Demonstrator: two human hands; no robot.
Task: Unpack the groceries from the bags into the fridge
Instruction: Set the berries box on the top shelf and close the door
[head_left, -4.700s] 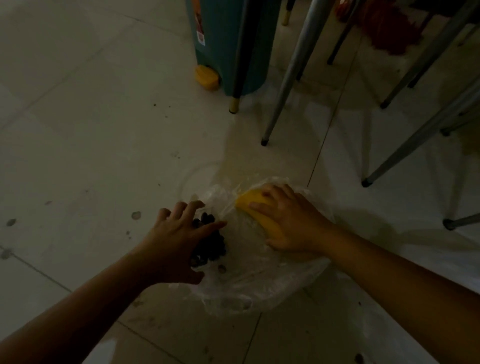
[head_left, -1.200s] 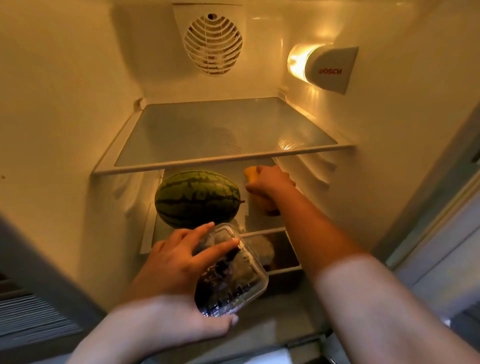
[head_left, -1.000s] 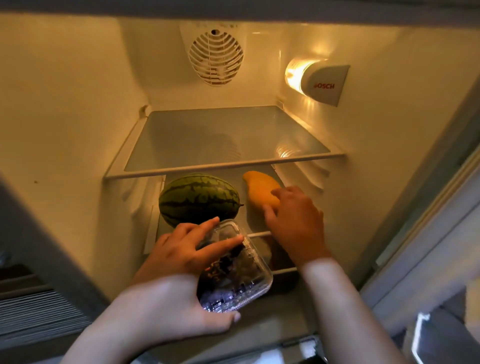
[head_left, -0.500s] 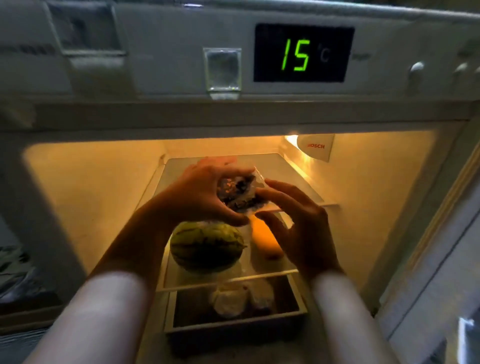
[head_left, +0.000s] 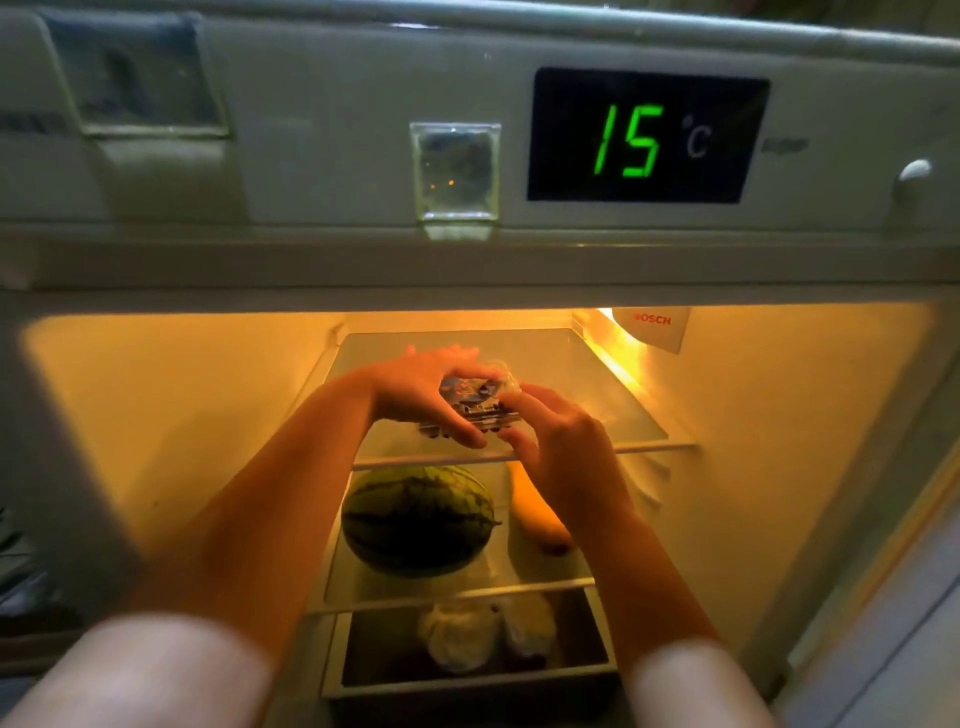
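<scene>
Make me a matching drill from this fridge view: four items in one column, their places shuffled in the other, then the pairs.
Items:
1. watermelon
2. clear box of dark berries
3. yellow fruit
4. pale bagged items

Places:
A. in the bottom drawer
B. held by both hands over the top glass shelf
C. left side of the middle shelf
D. right side of the middle shelf

Pairs: 1-C, 2-B, 3-D, 4-A

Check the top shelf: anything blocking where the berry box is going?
Nothing visible. Both hands, left hand and right hand, hold the berry box over the top shelf, whose visible glass is bare. The watermelon and the yellow fruit sit one shelf lower.
</scene>
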